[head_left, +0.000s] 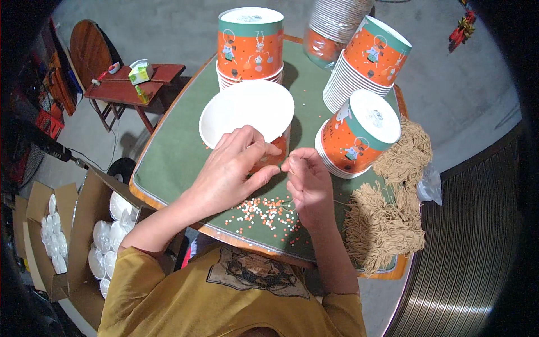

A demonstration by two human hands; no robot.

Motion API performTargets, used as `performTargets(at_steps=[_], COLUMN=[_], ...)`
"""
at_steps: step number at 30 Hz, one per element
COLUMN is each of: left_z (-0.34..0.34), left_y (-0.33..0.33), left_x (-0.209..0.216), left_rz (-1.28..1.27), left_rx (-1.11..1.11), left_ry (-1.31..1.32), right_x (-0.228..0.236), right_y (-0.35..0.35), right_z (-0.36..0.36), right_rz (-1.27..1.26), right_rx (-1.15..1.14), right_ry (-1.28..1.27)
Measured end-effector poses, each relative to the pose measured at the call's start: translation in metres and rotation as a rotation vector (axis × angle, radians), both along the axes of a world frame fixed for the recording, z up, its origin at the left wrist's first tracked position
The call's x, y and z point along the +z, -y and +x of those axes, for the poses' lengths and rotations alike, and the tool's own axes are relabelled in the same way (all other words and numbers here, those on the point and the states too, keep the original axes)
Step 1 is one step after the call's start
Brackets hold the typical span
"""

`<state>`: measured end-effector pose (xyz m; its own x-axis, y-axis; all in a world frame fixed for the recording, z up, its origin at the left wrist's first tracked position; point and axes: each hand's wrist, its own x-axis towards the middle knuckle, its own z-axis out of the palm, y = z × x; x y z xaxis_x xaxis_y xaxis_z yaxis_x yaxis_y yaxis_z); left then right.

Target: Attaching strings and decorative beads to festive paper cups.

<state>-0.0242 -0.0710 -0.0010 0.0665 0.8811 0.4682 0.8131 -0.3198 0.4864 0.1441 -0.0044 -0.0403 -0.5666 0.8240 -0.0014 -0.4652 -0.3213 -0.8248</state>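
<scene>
A white-lined paper bucket [247, 109] with an orange printed outside sits in front of me, its wide mouth facing up. My left hand [233, 163] is against its near side, fingers bent around the wall; the thumb and index finger point right. Close to those fingertips, my right hand [309, 182] is closed in a pinch. A thin tan cord seems to run from it toward the cord bundles [387, 224] on the right; its pinched end is too small to make out. Small orange and white beads [266, 214] lie scattered below my hands.
Stacked orange and green buckets stand upside down at the back [251, 42], back right [368, 62] and right [359, 132] of the green-topped table [174, 163]. Open cartons [84, 247] with clear-wrapped white pieces stand lower left. A red bench [140, 84] holds a tissue pack.
</scene>
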Motion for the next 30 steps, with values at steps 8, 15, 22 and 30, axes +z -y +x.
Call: performTargets(at_steps=[8,15,22,30], left_z=[0.003,0.009,0.009,0.003], left_y=[-0.002,-0.002,-0.002,-0.003], left_x=[-0.003,-0.004,-0.006,-0.005], left_rz=[0.054,0.059,0.062,0.086], left_rx=[-0.023,0.013,0.034,0.064], left_ry=[-0.022,-0.006,0.023,0.066], right_x=[0.002,-0.001,-0.002,-0.012], right_y=[0.002,0.008,0.008,0.008], right_z=[-0.009,-0.019,-0.027,-0.014], right_rz=[-0.067,0.222,0.233,0.555], right_rx=[-0.077,-0.229,-0.256,-0.185], right_ry=[-0.018,0.191,0.099,0.335])
